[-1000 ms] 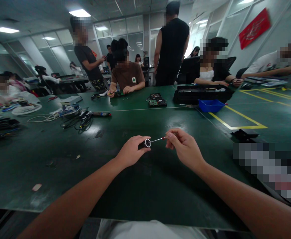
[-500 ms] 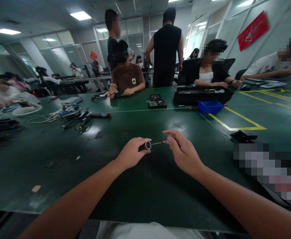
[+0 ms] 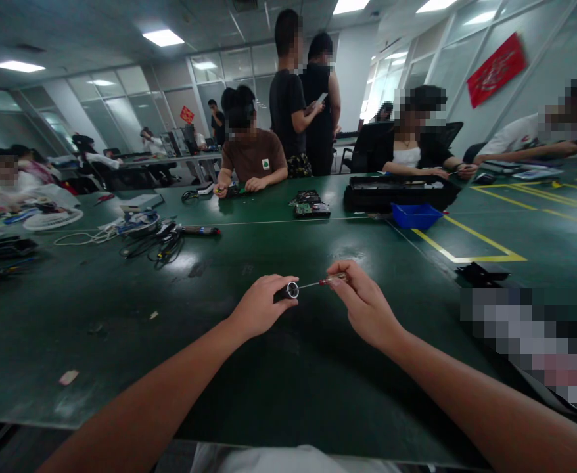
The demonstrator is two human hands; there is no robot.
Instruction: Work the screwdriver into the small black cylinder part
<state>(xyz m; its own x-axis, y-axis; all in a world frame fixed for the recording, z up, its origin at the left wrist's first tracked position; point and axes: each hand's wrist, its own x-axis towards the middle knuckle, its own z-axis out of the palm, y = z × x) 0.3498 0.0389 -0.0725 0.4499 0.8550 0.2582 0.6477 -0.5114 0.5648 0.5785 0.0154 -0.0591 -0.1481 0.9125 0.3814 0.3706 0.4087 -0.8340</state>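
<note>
Green bench: left hand pinching small cylinder, right hand fingers gripping screwdriver, tip entering cyl. end; imo keep shaft aligned w/ bore.

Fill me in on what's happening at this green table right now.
A person seated at the green table holds a small black cylindrical part with a silver ring end in the left hand. The right hand holds a thin screwdriver with a red-and-clear handle, its tip at the ring end. Across the table, other people sit working near circuit boards, a blue bin and a tangle of cables.
</note>
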